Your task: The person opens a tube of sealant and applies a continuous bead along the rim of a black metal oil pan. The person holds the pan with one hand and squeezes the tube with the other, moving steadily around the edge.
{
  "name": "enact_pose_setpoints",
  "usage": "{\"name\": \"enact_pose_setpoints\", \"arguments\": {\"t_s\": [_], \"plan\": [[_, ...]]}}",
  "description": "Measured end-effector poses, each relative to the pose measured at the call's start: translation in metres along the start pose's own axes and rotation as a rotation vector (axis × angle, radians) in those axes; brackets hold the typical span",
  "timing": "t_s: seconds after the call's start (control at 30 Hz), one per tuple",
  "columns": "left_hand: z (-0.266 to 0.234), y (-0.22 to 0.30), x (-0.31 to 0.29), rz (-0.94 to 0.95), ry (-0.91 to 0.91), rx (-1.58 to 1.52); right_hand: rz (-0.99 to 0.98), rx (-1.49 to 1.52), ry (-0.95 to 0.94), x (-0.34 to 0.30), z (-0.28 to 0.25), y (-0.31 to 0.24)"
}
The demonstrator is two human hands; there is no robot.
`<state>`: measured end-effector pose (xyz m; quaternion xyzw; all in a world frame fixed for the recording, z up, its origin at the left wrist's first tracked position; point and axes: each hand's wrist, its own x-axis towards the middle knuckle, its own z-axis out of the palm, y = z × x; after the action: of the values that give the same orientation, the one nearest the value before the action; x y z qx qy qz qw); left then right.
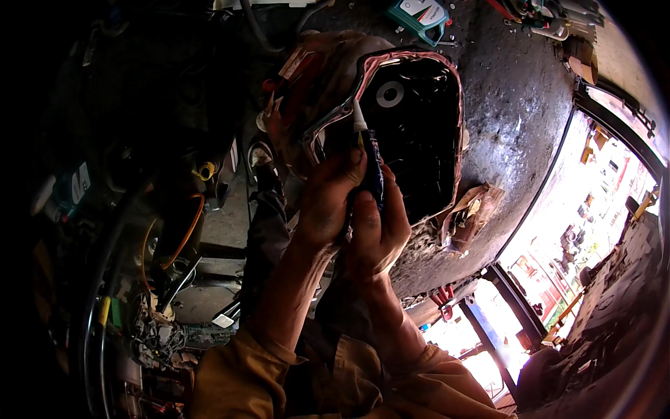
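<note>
Together, your left hand (326,199) and right hand (380,234) are closing on one dark tube (375,164), with your left thumb and the fingers of both hands wrapping its lower part. Your grip is covering much of the tube, so its lower end is staying out of sight, and you are hiding several fingertips from view. Its pale nozzle (359,117) is pointing up and slightly left, ending at the left edge of a deep, dark pan (419,153); whether the tip is actually touching cannot be told. A pinkish strip (458,94) is running along much of the pan's rim, while your hands and the tube are blocking part of the lower left side. Inside, a pale ring (400,95) is showing clearly, but shadow is swallowing the rest of the floor. Crumpled cardboard (473,216) is lying just right of the pan. Above, a teal jug (421,19) is being cut off by the upper edge. Darkness is concealing most things on your left, and glare is washing out the doorway (586,209) on your right.
</note>
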<state>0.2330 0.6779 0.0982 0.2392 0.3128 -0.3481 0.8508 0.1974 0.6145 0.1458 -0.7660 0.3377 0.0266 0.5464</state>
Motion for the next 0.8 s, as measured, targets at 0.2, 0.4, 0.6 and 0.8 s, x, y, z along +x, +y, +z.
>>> {"name": "enact_pose_setpoints", "arguments": {"t_s": [0.2, 0.4, 0.6, 0.8], "plan": [[-0.001, -0.003, -0.002, 0.014, 0.003, 0.007, 0.049, 0.018, -0.018, -0.004, -0.002, -0.001], [-0.01, -0.01, 0.001, 0.035, -0.016, 0.058, 0.002, 0.005, -0.013, -0.005, 0.0, 0.0], [-0.01, -0.008, -0.001, 0.032, -0.017, 0.067, -0.027, 0.025, 0.015, -0.005, 0.003, 0.002], [-0.011, -0.007, -0.004, 0.04, 0.003, 0.032, 0.011, 0.005, -0.008, -0.007, 0.003, -0.003]]}}
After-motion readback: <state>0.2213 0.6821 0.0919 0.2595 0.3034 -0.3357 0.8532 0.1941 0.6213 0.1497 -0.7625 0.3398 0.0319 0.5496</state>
